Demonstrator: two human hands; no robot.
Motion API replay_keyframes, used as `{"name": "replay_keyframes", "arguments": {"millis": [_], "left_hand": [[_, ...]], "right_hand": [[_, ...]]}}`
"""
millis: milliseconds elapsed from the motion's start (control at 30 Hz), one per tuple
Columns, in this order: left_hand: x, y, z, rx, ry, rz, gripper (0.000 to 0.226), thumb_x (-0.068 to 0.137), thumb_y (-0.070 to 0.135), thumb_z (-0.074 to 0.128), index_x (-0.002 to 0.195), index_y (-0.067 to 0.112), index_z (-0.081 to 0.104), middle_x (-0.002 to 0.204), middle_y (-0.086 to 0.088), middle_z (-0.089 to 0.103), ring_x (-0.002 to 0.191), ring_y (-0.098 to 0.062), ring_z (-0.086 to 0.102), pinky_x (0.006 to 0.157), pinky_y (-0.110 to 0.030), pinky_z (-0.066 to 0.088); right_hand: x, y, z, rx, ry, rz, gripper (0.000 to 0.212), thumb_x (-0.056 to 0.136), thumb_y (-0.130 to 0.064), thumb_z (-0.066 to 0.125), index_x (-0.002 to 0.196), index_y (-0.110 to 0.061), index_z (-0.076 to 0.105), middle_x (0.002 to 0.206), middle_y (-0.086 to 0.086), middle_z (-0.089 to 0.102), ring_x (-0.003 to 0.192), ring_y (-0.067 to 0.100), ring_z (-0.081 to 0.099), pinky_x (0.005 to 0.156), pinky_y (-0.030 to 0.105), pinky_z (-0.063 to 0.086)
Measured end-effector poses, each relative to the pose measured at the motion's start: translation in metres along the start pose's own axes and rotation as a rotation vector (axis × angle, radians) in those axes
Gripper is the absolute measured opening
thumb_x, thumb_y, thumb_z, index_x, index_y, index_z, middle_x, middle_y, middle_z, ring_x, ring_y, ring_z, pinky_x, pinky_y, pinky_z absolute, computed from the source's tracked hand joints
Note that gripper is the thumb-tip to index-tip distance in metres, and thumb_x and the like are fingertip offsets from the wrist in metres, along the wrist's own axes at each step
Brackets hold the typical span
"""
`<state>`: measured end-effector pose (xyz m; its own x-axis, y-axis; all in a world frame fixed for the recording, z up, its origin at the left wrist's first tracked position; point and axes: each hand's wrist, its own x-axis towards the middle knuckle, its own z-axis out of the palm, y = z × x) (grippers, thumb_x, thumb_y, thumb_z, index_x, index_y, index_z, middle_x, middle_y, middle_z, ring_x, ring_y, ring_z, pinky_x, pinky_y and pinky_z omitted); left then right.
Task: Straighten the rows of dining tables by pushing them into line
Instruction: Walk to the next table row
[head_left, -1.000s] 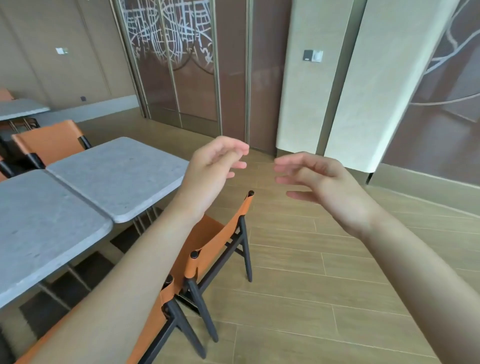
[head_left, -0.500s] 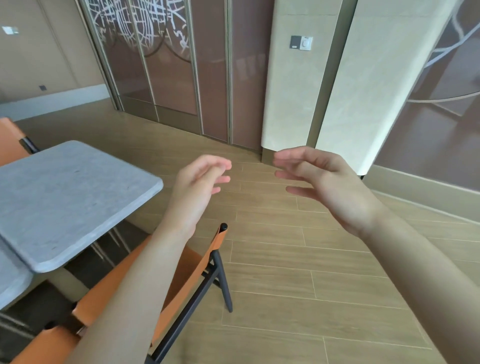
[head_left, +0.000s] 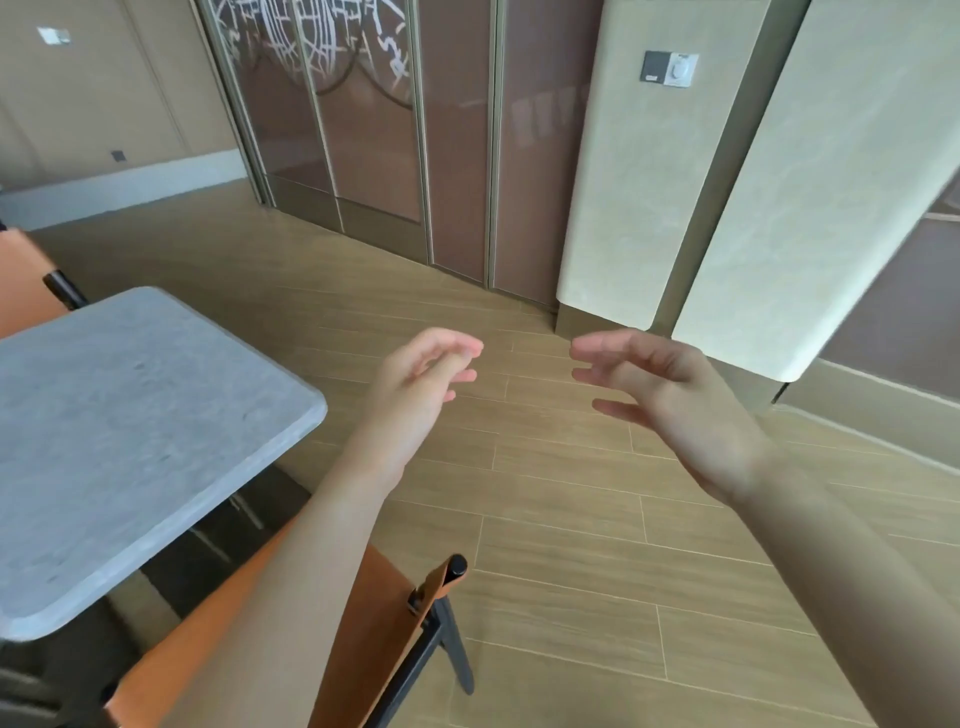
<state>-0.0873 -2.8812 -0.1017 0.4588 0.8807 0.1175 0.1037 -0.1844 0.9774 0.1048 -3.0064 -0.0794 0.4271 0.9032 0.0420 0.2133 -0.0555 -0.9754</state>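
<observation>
Dining table (head_left: 130, 431), grey stone top with rounded corners, lies at lower left, well to the left of both raised hands. Left hand (head_left: 415, 384) is the nearer, just beyond the table's right corner, fingers loosely spread and holding nothing; right hand (head_left: 670, 405) hangs further right over bare floor, likewise relaxed and empty. Orange chair (head_left: 363, 623) stands tucked beside the near edge, under the left forearm. Any push would likely fall to the left hand, reaching leftward
</observation>
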Motion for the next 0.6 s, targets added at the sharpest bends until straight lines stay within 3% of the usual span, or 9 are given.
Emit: {"name": "replay_keyframes", "arguments": {"millis": [467, 600], "left_hand": [[0.206, -0.045, 0.049, -0.03, 0.188, -0.073, 0.017, 0.101, 0.021, 0.057, 0.1, 0.019, 0.074, 0.109, 0.014, 0.073, 0.097, -0.005, 0.072, 0.102, -0.039, 0.052], [0.287, -0.041, 0.069, -0.042, 0.23, -0.071, 0.017, 0.101, 0.02, 0.057, 0.099, 0.018, 0.073, 0.108, 0.011, 0.074, 0.096, -0.007, 0.072, 0.101, -0.038, 0.053]], "right_hand": [[0.257, 0.041, -0.039, -0.064, -0.229, -0.08, 0.031, 0.099, -0.003, 0.055, 0.107, -0.024, 0.077, 0.109, 0.002, 0.075, 0.113, 0.011, 0.068, 0.102, 0.047, 0.054], [0.349, 0.037, -0.053, -0.053, -0.269, -0.102, 0.024, 0.097, -0.008, 0.06, 0.105, -0.023, 0.077, 0.108, -0.005, 0.075, 0.11, 0.007, 0.068, 0.1, 0.041, 0.056]]}}
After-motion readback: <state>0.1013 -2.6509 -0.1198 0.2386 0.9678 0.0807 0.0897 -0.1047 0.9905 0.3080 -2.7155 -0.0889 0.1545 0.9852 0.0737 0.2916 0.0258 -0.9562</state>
